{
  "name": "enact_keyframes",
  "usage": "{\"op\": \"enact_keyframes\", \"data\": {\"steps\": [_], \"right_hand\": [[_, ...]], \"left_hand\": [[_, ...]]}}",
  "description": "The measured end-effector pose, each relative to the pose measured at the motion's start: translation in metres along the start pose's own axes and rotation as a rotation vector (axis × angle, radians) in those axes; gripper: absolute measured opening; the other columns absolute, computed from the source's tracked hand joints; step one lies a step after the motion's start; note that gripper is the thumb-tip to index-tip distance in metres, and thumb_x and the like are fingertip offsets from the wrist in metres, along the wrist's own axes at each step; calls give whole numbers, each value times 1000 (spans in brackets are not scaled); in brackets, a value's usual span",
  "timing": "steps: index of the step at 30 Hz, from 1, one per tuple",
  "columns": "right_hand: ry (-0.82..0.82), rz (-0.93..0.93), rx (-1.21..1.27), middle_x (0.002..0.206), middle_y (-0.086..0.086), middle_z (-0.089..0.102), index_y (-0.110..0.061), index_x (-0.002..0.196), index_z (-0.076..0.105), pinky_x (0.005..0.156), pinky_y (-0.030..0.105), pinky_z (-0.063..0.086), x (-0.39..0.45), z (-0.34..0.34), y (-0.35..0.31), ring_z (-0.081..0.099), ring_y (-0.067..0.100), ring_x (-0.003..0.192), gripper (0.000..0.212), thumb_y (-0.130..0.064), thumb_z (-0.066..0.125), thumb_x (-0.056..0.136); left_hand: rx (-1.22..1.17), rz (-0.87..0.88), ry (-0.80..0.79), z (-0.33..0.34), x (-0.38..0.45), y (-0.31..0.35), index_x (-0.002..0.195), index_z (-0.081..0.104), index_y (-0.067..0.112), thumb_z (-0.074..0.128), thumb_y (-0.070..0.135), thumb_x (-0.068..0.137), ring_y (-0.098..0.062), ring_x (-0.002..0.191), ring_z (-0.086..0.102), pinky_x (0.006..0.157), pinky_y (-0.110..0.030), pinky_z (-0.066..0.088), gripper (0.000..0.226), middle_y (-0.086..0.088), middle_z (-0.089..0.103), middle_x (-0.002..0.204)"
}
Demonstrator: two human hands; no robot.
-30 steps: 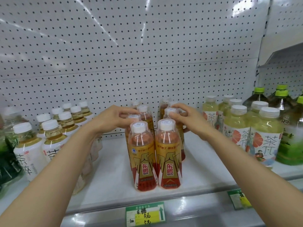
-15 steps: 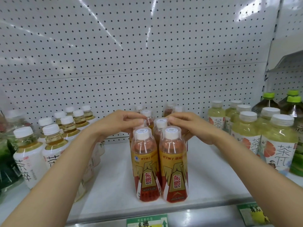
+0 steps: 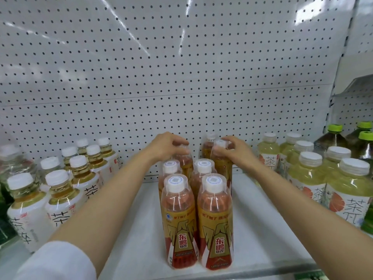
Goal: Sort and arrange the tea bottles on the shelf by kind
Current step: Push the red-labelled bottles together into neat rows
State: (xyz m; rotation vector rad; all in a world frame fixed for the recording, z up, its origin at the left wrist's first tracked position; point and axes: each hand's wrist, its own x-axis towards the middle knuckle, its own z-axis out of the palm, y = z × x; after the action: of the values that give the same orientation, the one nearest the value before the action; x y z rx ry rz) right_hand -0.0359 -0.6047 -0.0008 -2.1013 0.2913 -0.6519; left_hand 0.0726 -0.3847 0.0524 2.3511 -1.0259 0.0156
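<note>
- Left hand [image 3: 165,147] curls over the top of a rear orange bottle [image 3: 184,161], gripping its cap.
- Right hand [image 3: 235,151] grips the neck of another rear orange bottle [image 3: 222,168] — thumb and fingers round the cap.
- Two rows of orange bottles [image 3: 216,223] stand upright on the white shelf [image 3: 262,235] between the forearms, nearer the person than both hands.
- White-label amber bottles [image 3: 60,199] stand outside the left arm; pale green bottles [image 3: 351,190] outside the right.

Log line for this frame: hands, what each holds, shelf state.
left hand: grips rear red-gold bottle top | right hand: grips rear-right bottle top | front pair upright on shelf
</note>
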Motion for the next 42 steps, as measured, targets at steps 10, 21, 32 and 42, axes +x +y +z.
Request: {"op": "enact_keyframes", "data": {"steps": [10, 21, 32, 42], "right_hand": [[-260, -76, 170, 120, -4, 67, -32, 117, 62, 95, 35, 53, 0, 27, -19, 62, 15, 114, 35, -31, 75, 84], [-255, -100, 303, 112, 0, 73, -21, 124, 65, 94, 37, 56, 16, 7, -20, 70, 17, 103, 39, -41, 62, 91], [-36, 96, 146, 132, 0, 52, -19, 147, 35, 92, 32, 42, 51, 40, 19, 51, 16, 113, 73, -48, 67, 88], [-153, 12, 117, 109, -11, 68, -33, 113, 62, 83, 28, 51, 47, 61, 6, 64, 11, 102, 33, -53, 66, 86]], "left_hand": [[81, 59, -61, -31, -19, -19, 119, 73, 30, 82, 37, 78, 1, 97, 61, 79, -15, 46, 43, 11, 72, 115], [-202, -19, 59, -31, -3, -26, 123, 70, 29, 81, 45, 76, 3, 109, 61, 94, -20, 46, 51, 16, 68, 118], [-196, -124, 42, -2, 61, -50, 136, 59, 21, 77, 29, 85, -12, 114, 53, 87, -21, 42, 55, -1, 55, 140], [-231, -82, -41, -17, 38, -52, 130, 66, 30, 72, 28, 90, -14, 122, 56, 76, -20, 47, 40, -2, 61, 131]]}}
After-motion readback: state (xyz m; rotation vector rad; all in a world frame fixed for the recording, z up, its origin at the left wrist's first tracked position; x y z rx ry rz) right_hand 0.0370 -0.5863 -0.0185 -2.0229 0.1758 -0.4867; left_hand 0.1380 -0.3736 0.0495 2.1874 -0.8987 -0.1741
